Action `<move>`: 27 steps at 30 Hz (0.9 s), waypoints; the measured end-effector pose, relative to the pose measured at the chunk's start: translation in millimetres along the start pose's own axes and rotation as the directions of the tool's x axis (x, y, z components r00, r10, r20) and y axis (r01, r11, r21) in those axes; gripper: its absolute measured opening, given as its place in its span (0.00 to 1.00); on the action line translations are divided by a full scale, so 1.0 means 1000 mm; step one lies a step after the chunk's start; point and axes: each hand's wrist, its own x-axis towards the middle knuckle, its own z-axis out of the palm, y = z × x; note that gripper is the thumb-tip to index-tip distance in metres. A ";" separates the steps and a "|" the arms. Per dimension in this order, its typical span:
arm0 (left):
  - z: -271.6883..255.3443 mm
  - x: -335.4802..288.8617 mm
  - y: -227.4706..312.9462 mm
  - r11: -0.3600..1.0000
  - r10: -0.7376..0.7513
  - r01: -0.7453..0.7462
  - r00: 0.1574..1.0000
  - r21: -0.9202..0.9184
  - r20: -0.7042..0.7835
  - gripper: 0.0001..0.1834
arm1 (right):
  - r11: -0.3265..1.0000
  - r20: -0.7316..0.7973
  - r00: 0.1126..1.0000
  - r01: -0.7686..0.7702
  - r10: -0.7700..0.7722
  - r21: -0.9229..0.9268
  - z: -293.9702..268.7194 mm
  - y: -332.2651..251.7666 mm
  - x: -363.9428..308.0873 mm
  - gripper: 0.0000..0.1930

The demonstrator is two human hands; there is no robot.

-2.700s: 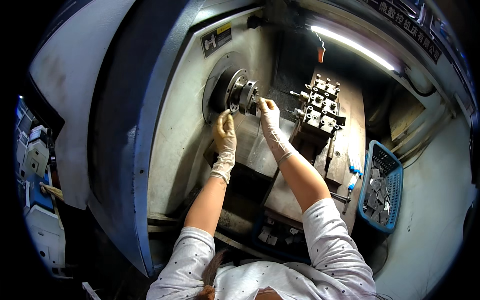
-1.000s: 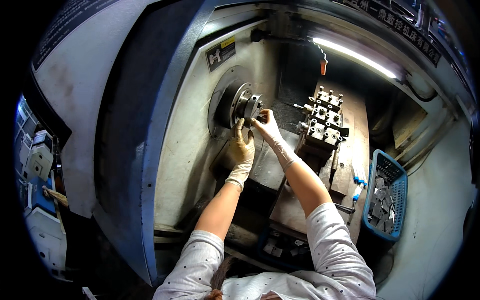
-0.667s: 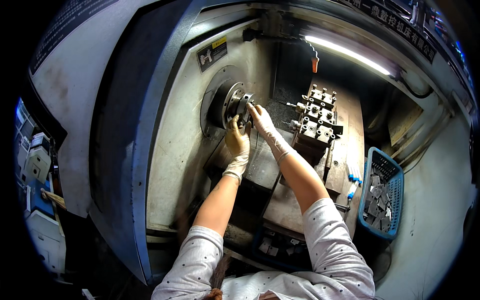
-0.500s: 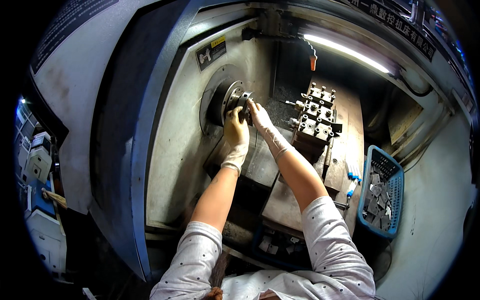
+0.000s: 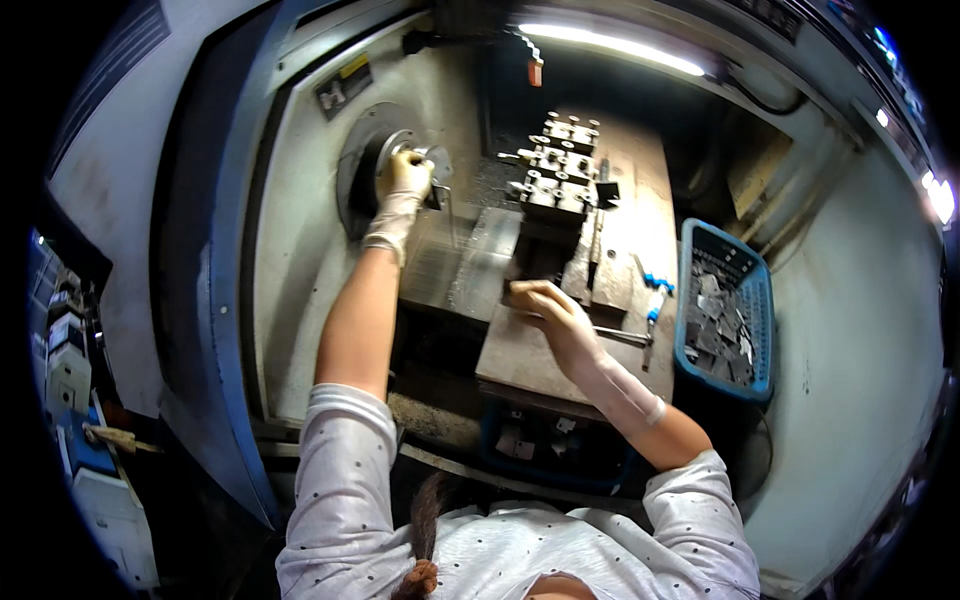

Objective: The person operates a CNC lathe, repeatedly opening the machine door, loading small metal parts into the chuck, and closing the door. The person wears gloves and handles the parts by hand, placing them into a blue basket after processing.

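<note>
Far left, the blue door frame (image 5: pixel 200 300) of the machine stands open, and inside it the left hand (image 5: pixel 403 178) is up on the round chuck (image 5: pixel 375 175), gloved fingers curled over its front face. It appears to be gripping a small metal piece seated there, though the glove hides exactly what is held.

Here is the change: half a second ago both hands were crowded together at the chuck. Now the right hand (image 5: pixel 545 305) has pulled back and dropped low onto the flat metal plate (image 5: pixel 560 350) in front of the tool block (image 5: pixel 560 175). That suggests the fitting at the chuck is now one-handed work, with the right hand going after something else.

The right hand's fingers are bent downward against the plate; whether they have closed on anything cannot be told from here. Just beside it lies one slim tool with a blue handle (image 5: pixel 652 300), plus a metal rod (image 5: pixel 620 337) near the fingertips.

Further right sits one blue plastic basket (image 5: pixel 700 250), loaded with a heap of grey metal parts (image 5: pixel 722 320), too jumbled to count. Overhead, one strip light (image 5: pixel 610 42) glows.

Tally: two gloved hands, one chuck, one tool block, one basket.
</note>
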 end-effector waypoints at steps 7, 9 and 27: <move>-0.005 -0.131 0.129 0.507 0.535 0.038 0.770 -0.861 0.349 0.10 | 0.763 -0.576 0.575 0.136 -0.580 -0.632 -0.120 0.012 -0.187 0.05; 0.027 -0.179 0.178 0.625 0.655 -0.010 0.550 -0.781 0.518 0.13 | 0.727 -0.623 0.529 -0.016 -0.577 -0.687 -0.145 0.031 -0.217 0.04; -0.034 -0.333 0.077 0.868 0.264 -0.079 0.909 -0.490 0.322 0.15 | -0.454 -0.824 0.521 -0.803 -0.223 -0.385 -0.276 0.163 -0.256 0.23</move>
